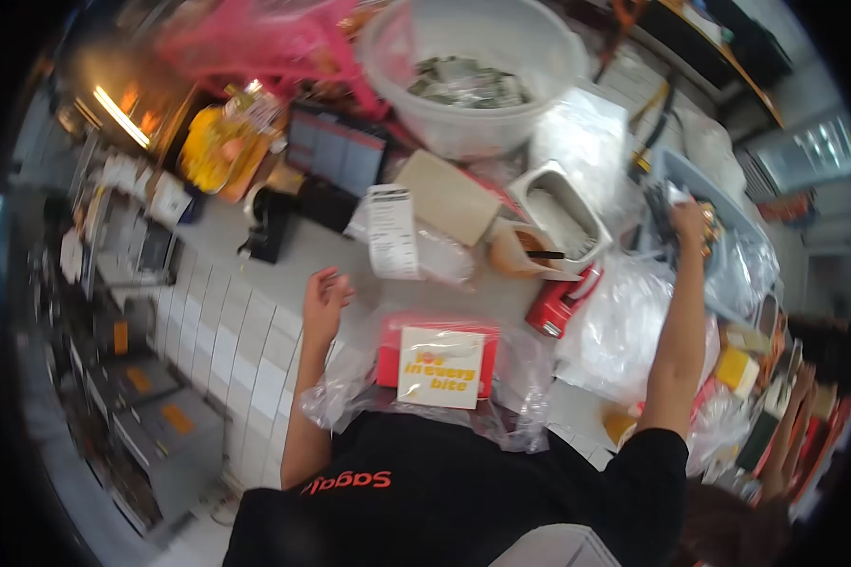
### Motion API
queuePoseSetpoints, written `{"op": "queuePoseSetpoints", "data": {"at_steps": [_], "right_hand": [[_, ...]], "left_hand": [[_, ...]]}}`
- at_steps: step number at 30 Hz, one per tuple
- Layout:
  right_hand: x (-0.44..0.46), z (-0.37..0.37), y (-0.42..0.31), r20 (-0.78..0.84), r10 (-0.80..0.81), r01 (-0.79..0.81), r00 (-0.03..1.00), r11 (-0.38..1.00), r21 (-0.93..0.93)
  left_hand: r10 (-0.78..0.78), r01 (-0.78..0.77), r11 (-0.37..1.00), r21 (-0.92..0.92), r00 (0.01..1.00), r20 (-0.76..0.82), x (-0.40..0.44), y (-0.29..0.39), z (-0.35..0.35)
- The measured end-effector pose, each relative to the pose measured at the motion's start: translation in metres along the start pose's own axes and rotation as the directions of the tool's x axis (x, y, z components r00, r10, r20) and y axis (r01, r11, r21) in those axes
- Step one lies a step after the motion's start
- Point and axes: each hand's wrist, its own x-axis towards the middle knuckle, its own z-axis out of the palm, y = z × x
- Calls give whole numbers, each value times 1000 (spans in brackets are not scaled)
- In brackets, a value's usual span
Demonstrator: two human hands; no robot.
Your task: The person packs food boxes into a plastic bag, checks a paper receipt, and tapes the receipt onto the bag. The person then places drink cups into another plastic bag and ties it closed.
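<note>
Black shirt (482,491) cloth with red lettering fills the bottom of the view, with a pale stitched piece of fabric (553,550) overlapping it at the lower edge; just beyond it, by the near edge of the worktop (288,255), sits a red box (390,367) bearing a pale square (442,368) printed with yellow words that end "in every bite"; clear plastic bag (529,383) film spreads around both sides of the box.

To the left of the box, the left hand (327,291) is empty, its fingers loosely bent and apart; the right arm stretches far out, and the right hand (688,222) is inside a blue-grey bin (666,163) among wrapped items, though whether its fingers grip any of them I cannot tell.

Between the hands a long receipt (391,231) lies over clear plastic, beside a beige flat packet (449,197); next to that stand a brown tub (512,255) with a dark handle sticking out, and a metal pan (581,194) with pale contents; a red device (560,307) rests near the pan's lower end; behind them a large translucent tub (482,130) holds small sachets (468,80); another person's arms (792,435) show at the far right.
</note>
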Motion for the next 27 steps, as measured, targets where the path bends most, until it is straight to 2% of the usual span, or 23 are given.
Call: {"op": "queuePoseSetpoints", "data": {"at_steps": [1, 2, 3, 4, 6, 7, 9, 10, 13, 14, 18, 20, 23, 24, 27], "right_hand": [[-2, -3, 0, -21, 37, -36, 999, 998, 52], [-1, 8, 11, -99, 15, -5, 995, 995, 102], [2, 22, 24, -177, 3, 24, 984, 989, 148], [5, 31, 31, -171, -23, 49, 985, 988, 149], [8, 40, 40, -79, 22, -1, 997, 966, 259], [8, 39, 38, -79, 5, 15, 997, 967, 256], [8, 33, 37, -62, 59, -52, 996, 992, 111], [9, 32, 37, -88, 30, -25, 996, 998, 58], [9, 16, 32, -47, 69, -69, 997, 998, -4], [-3, -2, 16, -44, 112, -111, 993, 994, 8], [-25, -38, -3, -100, 80, -76, 992, 996, 41], [-32, -48, 0, -110, 61, -43, 992, 986, 161], [-33, -58, 16, -199, 83, -53, 977, 987, 151], [-40, -66, 13, -240, 39, -7, 970, 991, 132], [-56, -93, 5, -200, 94, -51, 975, 976, 210]], "left_hand": [[13, -13, 1000, 4, 1000, 11, 1, -2, 1], [7, -7, 1000, -1, 1000, -25, 2, -2, 3], [0, 1, 1000, -2, 1000, 6, 3, -2, 7], [-7, 7, 1000, -4, 999, 42, 3, -3, 10], [5, -3, 1000, -26, 998, 57, 5, -8, 15], [24, -20, 999, -42, 995, 93, 7, -9, 17], [17, -12, 998, -57, 996, 86, 6, -7, 17], [14, -9, 998, -62, 996, 92, 6, -7, 16], [17, -11, 997, -74, 997, 79, 3, -6, 9], [14, -8, 997, -81, 997, 73, 1, -7, 6], [-7, 12, 993, -118, 999, 44, -6, -10, -6], [-17, 23, 991, -132, 999, 45, -9, -11, -9], [25, -18, 990, -137, 998, 52, -13, -5, -11], [45, -38, 989, -140, 998, 48, -14, -2, -12], [97, -89, 983, -158, 994, 47, -18, 9, -15]]}}
